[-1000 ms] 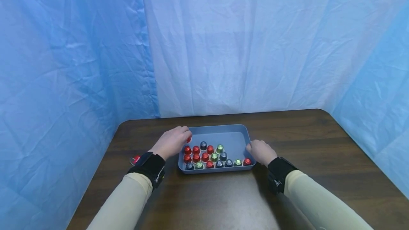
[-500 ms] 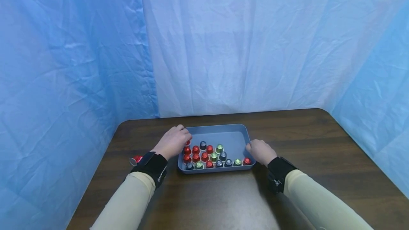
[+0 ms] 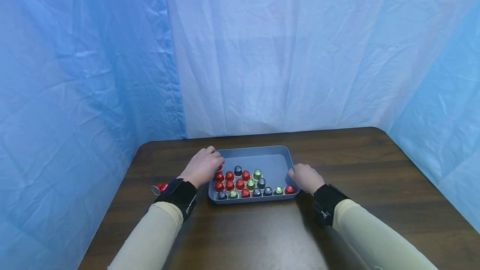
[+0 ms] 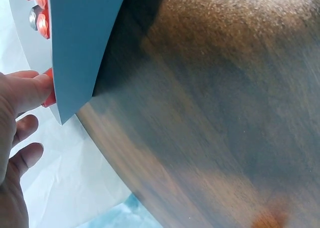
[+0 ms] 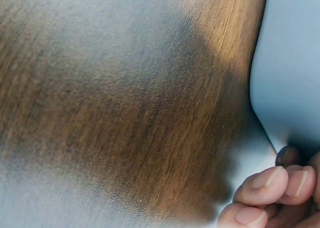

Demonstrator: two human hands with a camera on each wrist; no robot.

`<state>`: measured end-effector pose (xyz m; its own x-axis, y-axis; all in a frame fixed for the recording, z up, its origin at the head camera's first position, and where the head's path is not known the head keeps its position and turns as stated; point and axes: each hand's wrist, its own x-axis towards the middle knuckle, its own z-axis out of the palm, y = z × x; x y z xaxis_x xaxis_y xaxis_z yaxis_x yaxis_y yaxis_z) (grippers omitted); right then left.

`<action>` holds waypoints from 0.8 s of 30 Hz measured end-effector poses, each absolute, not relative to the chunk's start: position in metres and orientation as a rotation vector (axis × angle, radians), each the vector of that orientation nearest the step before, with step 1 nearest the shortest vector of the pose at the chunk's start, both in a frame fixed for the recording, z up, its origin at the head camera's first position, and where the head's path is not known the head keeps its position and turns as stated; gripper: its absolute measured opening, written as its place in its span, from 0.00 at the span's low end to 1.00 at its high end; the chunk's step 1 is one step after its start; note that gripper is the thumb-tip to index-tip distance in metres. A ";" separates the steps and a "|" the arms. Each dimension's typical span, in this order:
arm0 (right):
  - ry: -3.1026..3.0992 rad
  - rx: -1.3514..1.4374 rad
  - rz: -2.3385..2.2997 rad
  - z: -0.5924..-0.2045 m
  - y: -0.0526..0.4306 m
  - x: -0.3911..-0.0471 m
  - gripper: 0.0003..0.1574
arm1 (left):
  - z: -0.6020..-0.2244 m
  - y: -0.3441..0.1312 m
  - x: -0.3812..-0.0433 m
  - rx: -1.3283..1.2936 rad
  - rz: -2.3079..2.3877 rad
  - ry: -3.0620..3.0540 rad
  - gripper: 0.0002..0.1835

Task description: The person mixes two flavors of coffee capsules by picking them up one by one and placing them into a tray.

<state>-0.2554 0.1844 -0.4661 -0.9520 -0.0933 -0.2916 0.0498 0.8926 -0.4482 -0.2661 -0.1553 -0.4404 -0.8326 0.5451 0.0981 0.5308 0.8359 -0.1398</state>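
A grey-blue tray (image 3: 258,152) lies on the table with several red, green and dark coffee capsules (image 3: 240,184) standing in its near and left part. At the tray's left side my left hand (image 3: 202,166) pinches a red coffee capsule (image 4: 49,93) between thumb and index finger, just inside the wall. Its other fingers (image 4: 26,158) stay loosely bent. My right hand (image 3: 306,178) grips the tray's right rim, with curled fingers (image 5: 262,185) against the outer wall in the right wrist view. Its thumb is not clearly seen.
One red capsule (image 3: 161,187) lies on its side on the table, left of the tray, partly hidden by my left wrist strap. The brown wooden table (image 3: 255,236) extends around the tray. Blue and white sheets (image 3: 240,74) hang behind it.
My left hand has lowered slightly toward the tray's left side, bringing the red capsule down behind the left column. The right hand stays on the rim.
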 end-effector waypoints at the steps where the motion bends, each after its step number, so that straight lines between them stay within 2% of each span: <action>1: 2.752 -0.033 -0.665 -0.466 0.184 -0.255 0.21 | -0.441 -0.155 -0.266 -0.852 0.165 -2.878 0.17; 24: 2.767 -0.058 -0.671 -0.469 0.182 -0.256 0.21 | -0.451 -0.157 -0.269 -0.916 0.275 -2.870 0.13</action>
<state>-0.2558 0.1822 -0.4690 -0.9564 -0.1069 -0.2717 0.0293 0.8907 -0.4536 -0.2685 -0.1566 -0.4506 -0.8105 0.5831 0.0556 0.5619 0.8008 -0.2073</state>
